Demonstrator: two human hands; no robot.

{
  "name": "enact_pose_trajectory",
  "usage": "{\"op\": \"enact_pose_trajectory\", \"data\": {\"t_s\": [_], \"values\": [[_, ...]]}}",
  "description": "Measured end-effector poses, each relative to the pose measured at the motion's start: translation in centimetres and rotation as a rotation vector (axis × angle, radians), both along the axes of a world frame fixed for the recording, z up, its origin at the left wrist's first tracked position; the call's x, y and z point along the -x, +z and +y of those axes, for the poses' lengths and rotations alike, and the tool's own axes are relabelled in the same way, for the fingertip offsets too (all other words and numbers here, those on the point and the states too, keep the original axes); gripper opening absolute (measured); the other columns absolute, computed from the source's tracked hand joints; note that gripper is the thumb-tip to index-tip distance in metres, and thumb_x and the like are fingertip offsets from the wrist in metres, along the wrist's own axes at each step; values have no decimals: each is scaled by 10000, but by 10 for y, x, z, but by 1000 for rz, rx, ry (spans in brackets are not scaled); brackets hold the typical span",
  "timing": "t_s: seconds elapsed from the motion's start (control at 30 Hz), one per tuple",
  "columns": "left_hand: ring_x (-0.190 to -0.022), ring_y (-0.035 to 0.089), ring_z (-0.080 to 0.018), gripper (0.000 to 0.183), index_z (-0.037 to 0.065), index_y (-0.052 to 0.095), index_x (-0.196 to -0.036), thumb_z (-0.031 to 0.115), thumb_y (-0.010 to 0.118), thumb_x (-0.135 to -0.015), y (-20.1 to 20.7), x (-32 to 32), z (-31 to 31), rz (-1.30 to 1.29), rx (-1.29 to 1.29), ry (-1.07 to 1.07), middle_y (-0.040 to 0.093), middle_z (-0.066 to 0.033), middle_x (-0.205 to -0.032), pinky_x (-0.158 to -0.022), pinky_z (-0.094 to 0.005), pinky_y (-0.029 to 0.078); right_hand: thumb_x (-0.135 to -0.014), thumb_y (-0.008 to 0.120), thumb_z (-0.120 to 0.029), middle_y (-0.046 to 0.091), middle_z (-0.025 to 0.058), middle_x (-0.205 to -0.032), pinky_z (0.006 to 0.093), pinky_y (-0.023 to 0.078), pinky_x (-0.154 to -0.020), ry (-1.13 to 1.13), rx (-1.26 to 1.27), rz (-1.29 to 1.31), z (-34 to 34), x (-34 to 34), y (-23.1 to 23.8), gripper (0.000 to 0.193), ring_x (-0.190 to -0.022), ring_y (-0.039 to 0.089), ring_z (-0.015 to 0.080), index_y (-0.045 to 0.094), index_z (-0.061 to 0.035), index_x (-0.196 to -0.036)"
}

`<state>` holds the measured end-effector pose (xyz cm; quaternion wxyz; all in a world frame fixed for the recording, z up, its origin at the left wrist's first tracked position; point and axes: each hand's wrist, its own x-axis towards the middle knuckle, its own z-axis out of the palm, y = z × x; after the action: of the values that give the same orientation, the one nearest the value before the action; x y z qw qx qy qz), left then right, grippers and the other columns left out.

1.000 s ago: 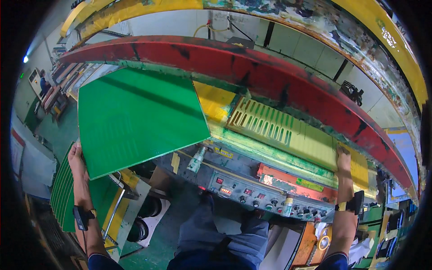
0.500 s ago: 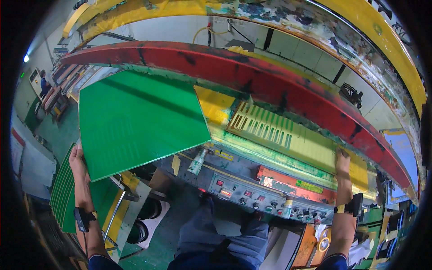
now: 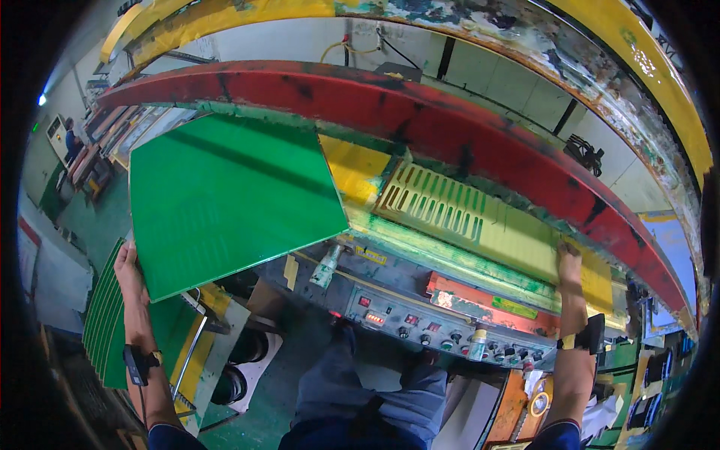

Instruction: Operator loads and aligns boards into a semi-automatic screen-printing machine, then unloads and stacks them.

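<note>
A glossy green panel [image 3: 232, 202] with a thin pale rim is tilted up at the left. My left hand [image 3: 130, 268] is closed on its lower left edge, fingers curled at the border. Over the machine bed lies a slotted yellow-green panel [image 3: 450, 214], its row of long slots toward the left end. At its right end is my right hand [image 3: 570, 262], fingers curled down and closed on the edge; the fingertips are partly hidden. Both wrists wear dark strapped devices.
A red beam [image 3: 337, 94] spans just beyond both panels, under a paint-stained yellow frame [image 3: 630, 45]. Nearer me are a control panel [image 3: 420, 322] with knobs and an orange block [image 3: 487, 304]. Green ridged sheets [image 3: 105, 322] stand in a rack at lower left.
The view has shifted slightly, so the machine sits a little higher and further left. Both hands keep their holds, and the green panel stays in nearly the same pose.
</note>
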<state>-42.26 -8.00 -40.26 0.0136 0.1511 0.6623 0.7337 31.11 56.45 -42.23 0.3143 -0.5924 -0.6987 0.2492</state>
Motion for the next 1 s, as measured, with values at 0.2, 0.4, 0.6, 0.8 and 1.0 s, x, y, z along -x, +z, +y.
{"op": "enact_pose_trajectory", "data": {"t_s": [0.2,0.4,0.6,0.8,1.0], "values": [[-827,603,-115,177,26,616,-1046,166,561,-954,-3,9,-7,4,-15,3,650,-23,-965,-746,-259,482,-939,518,-237,645,139,-1097,329,412,-905,10,11,-8,3,-2,-5,367,-991,576,214,619,64,-1122],[-830,607,-120,173,25,617,-1042,163,562,-954,-4,10,-8,16,-53,-35,653,-26,-955,-746,-267,487,-937,518,-240,654,137,-1068,329,416,-893,36,-79,121,-6,9,-5,370,-960,582,217,622,71,-1108],[-832,606,-115,163,22,621,-1026,156,564,-953,0,4,-5,6,-70,-34,651,-20,-942,-746,-256,482,-939,519,-228,653,117,-1032,321,419,-879,72,-152,219,-11,15,-8,342,-940,573,194,625,62,-1087],[-834,605,-109,169,24,630,-1011,170,574,-948,-2,4,-8,-17,-63,-47,653,-17,-943,-756,-252,480,-939,523,-210,641,88,-1002,308,417,-866,62,-93,194,-10,12,-10,301,-918,554,171,624,45,-1064],[-848,605,-120,175,22,624,-1022,172,583,-942,-6,6,-4,5,-86,-65,650,-21,-967,-772,-264,484,-930,525,-203,607,63,-1045,310,411,-863,63,-53,101,-5,3,-10,284,-948,527,178,600,9,-1103]]}}
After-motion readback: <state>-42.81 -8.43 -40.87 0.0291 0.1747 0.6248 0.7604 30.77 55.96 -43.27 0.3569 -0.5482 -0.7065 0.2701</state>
